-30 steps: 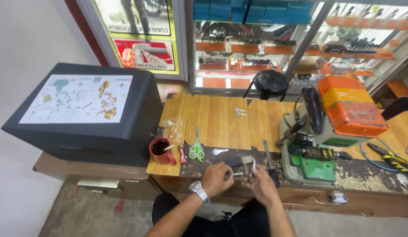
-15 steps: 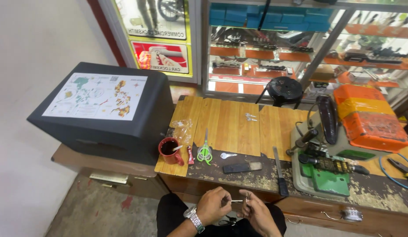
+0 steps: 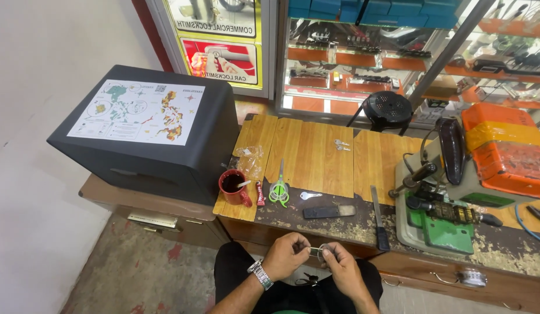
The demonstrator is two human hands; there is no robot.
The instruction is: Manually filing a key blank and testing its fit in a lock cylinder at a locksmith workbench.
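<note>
**Two hands working a small ring at the bench edge**

The person sits at a wooden workbench [image 3: 316,151] and holds both hands low over the lap, just in front of the bench's near edge. The left hand [image 3: 286,256], with a metal watch [image 3: 259,274] at the wrist, and the right hand [image 3: 339,263] meet fingertip to fingertip. Between them sits a small metal ring [image 3: 320,251], seemingly a key ring, with a thin bar running from it toward the left hand; its detail is too small to read. Both hands are curled, fingers pinched on this ring from opposite sides, knuckles up, forearms converging from below.

The step in hand appears to be fine handling of the ring, possibly prying or turning it. The next move would likely call for a steady pinch on one side while the other hand's fingertips do the work, close to the body where the piece cannot drop far.

On the bench, well apart from the hands, lie a loose key [image 3: 309,196], green-handled scissors [image 3: 278,191], a dark flat bar [image 3: 329,211], a file [image 3: 379,216], and a red mug [image 3: 234,187]. A green key-cutting machine [image 3: 441,218] stands to the right.
</note>
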